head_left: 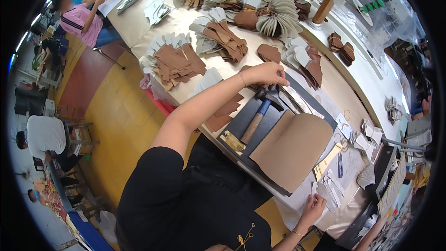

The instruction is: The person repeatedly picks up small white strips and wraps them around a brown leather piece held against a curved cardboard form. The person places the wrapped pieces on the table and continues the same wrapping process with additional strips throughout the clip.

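Note:
My left hand [268, 74] reaches across the far end of a dark board [223, 143], its fingers closed in a pinch; what they hold, if anything, is too small to make out. Just below that hand lies a hammer [256, 121] with a blue and wood handle. Beside it a curved brown sheet [297, 148] covers much of the board. At the near right, my right hand [314, 208] is closed on a small white strip [314, 188]. Several similar white pieces [332, 189] lie loosely next to it.
Bundles of brown and pale cut pieces [179, 60] cover the table's far side. A yellow ruler [328, 161] and a blue pen-like tool [340, 165] lie right of the board. A wooden block [323, 9] stands far right. A person in pink [82, 24] sits at the far left.

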A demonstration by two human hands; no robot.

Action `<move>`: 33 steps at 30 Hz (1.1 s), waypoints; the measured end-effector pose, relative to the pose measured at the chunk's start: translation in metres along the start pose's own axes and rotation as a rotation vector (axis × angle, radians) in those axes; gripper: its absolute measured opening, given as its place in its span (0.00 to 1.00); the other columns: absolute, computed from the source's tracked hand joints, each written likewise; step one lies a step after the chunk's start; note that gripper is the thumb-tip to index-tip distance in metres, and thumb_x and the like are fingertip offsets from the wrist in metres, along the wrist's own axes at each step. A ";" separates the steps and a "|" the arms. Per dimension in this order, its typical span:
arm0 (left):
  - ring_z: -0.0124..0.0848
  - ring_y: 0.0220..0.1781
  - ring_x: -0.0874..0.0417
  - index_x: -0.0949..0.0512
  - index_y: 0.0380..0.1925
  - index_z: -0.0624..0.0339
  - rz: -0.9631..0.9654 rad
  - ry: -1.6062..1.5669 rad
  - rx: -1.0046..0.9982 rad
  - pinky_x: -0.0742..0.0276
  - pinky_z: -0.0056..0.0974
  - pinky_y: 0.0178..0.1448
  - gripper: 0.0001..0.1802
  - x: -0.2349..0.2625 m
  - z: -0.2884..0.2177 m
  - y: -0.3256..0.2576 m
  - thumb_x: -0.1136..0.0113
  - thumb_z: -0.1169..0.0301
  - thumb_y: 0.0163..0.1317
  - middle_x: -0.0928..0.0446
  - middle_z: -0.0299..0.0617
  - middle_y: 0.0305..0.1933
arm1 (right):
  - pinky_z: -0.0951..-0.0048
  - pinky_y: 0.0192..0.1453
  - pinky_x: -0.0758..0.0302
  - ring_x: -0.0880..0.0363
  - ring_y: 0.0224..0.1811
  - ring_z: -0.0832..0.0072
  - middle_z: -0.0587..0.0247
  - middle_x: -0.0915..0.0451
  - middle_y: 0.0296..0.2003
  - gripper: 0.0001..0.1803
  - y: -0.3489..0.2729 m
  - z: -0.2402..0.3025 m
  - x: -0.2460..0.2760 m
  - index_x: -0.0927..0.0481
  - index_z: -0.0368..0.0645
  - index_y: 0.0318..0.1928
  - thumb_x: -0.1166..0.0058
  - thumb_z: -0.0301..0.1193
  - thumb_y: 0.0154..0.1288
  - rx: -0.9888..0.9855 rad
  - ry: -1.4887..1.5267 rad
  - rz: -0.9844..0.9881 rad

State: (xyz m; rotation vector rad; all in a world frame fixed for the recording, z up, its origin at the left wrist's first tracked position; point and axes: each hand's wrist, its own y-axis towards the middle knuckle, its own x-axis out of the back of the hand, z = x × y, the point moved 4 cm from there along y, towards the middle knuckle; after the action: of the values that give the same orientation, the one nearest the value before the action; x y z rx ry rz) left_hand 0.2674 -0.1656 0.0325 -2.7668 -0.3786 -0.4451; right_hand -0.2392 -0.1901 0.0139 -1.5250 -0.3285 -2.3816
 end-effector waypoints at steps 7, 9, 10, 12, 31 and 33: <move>0.23 0.23 0.23 0.19 0.39 0.59 -0.399 0.175 0.171 0.27 0.27 0.24 0.17 0.126 0.052 -0.069 0.38 0.58 0.59 0.22 0.34 0.28 | 0.63 0.40 0.26 0.24 0.35 0.59 0.53 0.25 0.34 0.07 0.003 0.010 0.007 0.22 0.34 0.38 0.43 0.22 0.58 0.319 -0.255 -0.009; 0.30 0.23 0.18 0.18 0.36 0.63 -0.752 0.265 0.251 0.22 0.35 0.29 0.18 0.195 0.091 -0.111 0.37 0.58 0.56 0.18 0.43 0.30 | 0.62 0.40 0.27 0.24 0.36 0.57 0.52 0.25 0.33 0.07 0.004 0.011 0.006 0.22 0.34 0.37 0.43 0.21 0.57 0.316 -0.315 0.011; 0.33 0.24 0.18 0.17 0.34 0.64 -0.883 0.273 0.277 0.21 0.37 0.34 0.15 0.229 0.112 -0.133 0.37 0.62 0.54 0.17 0.46 0.28 | 0.61 0.40 0.27 0.25 0.36 0.56 0.52 0.26 0.33 0.06 0.005 0.011 0.007 0.23 0.34 0.37 0.45 0.21 0.57 0.313 -0.318 0.010; 0.35 0.25 0.17 0.17 0.26 0.65 -1.134 0.468 0.344 0.22 0.38 0.33 0.12 0.281 0.149 -0.180 0.37 0.65 0.51 0.20 0.48 0.22 | 0.59 0.40 0.28 0.25 0.36 0.55 0.51 0.26 0.32 0.05 0.008 0.012 0.008 0.25 0.33 0.36 0.47 0.20 0.58 0.317 -0.334 0.020; 0.41 0.26 0.18 0.24 0.19 0.64 -0.950 0.703 0.526 0.25 0.42 0.32 0.13 0.293 0.166 -0.210 0.33 0.66 0.42 0.21 0.51 0.21 | 0.62 0.38 0.30 0.28 0.31 0.55 0.47 0.26 0.31 0.06 0.001 0.038 0.027 0.29 0.32 0.40 0.58 0.23 0.67 0.041 0.018 -0.056; 0.38 0.23 0.21 0.25 0.19 0.63 -0.904 0.625 0.501 0.26 0.40 0.31 0.11 0.288 0.168 -0.211 0.35 0.67 0.44 0.22 0.47 0.20 | 0.63 0.38 0.30 0.28 0.30 0.55 0.46 0.27 0.30 0.07 0.002 0.038 0.024 0.29 0.32 0.41 0.58 0.23 0.67 0.021 0.031 -0.022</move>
State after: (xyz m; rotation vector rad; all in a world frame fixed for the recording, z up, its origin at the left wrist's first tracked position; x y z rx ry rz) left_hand 0.5105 0.1446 0.0342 -1.7187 -1.3356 -1.1702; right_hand -0.2156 -0.1816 0.0514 -1.4812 -0.3640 -2.4080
